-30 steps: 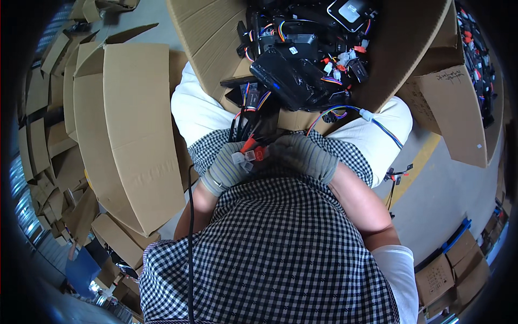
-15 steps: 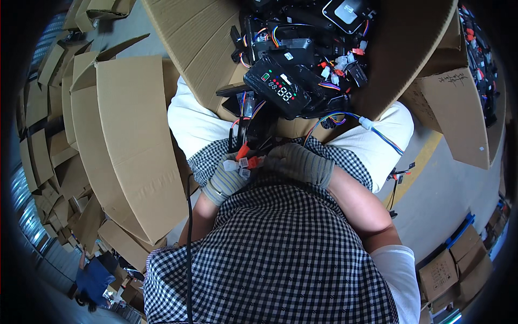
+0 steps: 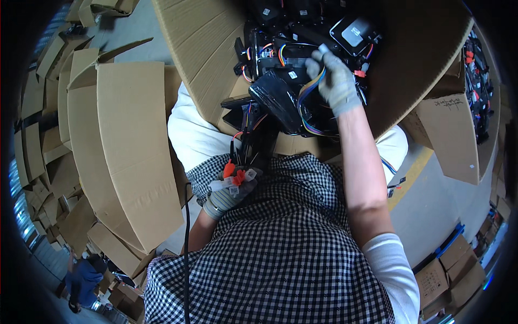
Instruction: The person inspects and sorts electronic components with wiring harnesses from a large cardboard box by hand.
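Observation:
At my lap, my left hand (image 3: 232,193), in a striped knit work glove, is closed around a bunch of wires; red and white plug connectors (image 3: 237,178) stick out above its fingers. My right hand (image 3: 334,81), gloved too, reaches over the open cardboard box (image 3: 189,48) and pinches a multicoloured ribbon of wires (image 3: 303,100) near its small white connector (image 3: 322,48). Just left of it lies a black display unit (image 3: 278,100) with a glossy dark face. More black housings (image 3: 294,54) with coloured wires fill the box around it.
On the left stand tall open cardboard boxes (image 3: 132,146). Another box (image 3: 450,129) of similar wired parts is at the right. A black cable (image 3: 188,243) hangs along my left side. Coloured wires (image 3: 388,166) lie by my right leg. Another person (image 3: 83,278) is at the far lower left.
My right hand has moved from my lap up over the box and now holds the coloured wires. The display's lit digits have gone dark. My left hand stays at my lap with the connectors.

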The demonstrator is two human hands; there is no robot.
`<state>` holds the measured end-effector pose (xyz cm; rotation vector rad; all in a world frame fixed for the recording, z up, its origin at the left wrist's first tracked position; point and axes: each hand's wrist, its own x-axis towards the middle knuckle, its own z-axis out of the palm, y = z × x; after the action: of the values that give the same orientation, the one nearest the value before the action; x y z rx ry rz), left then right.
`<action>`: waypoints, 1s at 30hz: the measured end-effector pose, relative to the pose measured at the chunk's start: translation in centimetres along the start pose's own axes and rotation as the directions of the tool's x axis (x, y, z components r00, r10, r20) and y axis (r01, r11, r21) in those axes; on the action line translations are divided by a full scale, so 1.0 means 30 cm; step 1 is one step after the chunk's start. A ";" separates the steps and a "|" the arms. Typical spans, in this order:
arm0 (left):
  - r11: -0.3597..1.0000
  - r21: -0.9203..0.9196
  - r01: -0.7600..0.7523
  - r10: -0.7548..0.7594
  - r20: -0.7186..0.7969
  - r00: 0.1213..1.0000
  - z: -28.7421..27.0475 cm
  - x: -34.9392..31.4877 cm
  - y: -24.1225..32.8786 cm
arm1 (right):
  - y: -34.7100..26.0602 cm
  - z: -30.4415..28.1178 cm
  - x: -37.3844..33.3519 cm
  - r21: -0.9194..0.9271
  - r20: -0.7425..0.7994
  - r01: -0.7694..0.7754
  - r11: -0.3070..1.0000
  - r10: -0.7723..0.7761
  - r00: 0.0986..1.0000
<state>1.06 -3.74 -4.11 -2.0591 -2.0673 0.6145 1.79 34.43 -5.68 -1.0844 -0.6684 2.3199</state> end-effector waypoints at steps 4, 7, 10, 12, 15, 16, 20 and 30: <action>0.817 -0.560 0.138 -0.227 -0.093 0.969 0.023 0.050 -0.052 | -0.029 0.032 0.179 0.471 -0.089 0.121 0.874 -0.089 0.992; 0.131 -0.835 0.534 -0.286 0.484 0.827 0.057 0.033 -0.064 | -0.035 0.093 0.073 0.007 0.333 0.276 0.961 -0.262 0.906; -0.616 -0.779 0.112 -0.371 0.414 0.831 -0.065 0.083 -0.088 | 0.000 0.150 -0.167 -0.419 0.878 0.885 0.201 -0.155 0.452; 0.727 -0.504 0.466 -0.649 -0.283 0.706 -0.008 0.103 -0.097 | 0.089 0.164 -0.324 -0.145 0.951 0.863 -0.485 0.173 0.257; -0.036 -0.996 0.087 -0.884 0.072 0.461 -0.018 0.173 -0.101 | 0.140 0.165 -0.464 -0.354 0.716 0.880 -0.317 0.514 0.473; -0.597 -0.686 -0.416 -0.790 0.411 0.455 -0.070 0.222 -0.104 | 0.176 0.143 -0.480 -0.371 0.679 0.865 -0.337 0.537 0.501; -0.751 -0.525 -0.401 -0.658 0.544 0.520 -0.181 0.274 -0.125 | 0.240 0.086 -0.500 -0.401 0.773 0.896 -0.189 0.455 0.442; -0.711 -0.641 -0.289 -0.657 0.458 0.599 -0.099 0.203 -0.119 | 0.139 0.033 -0.584 -0.658 0.511 0.068 0.750 0.378 0.772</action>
<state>-1.30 2.88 -1.08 -0.2409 -2.2749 -2.9843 9.97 20.35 2.05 -0.5847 -1.8190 2.6837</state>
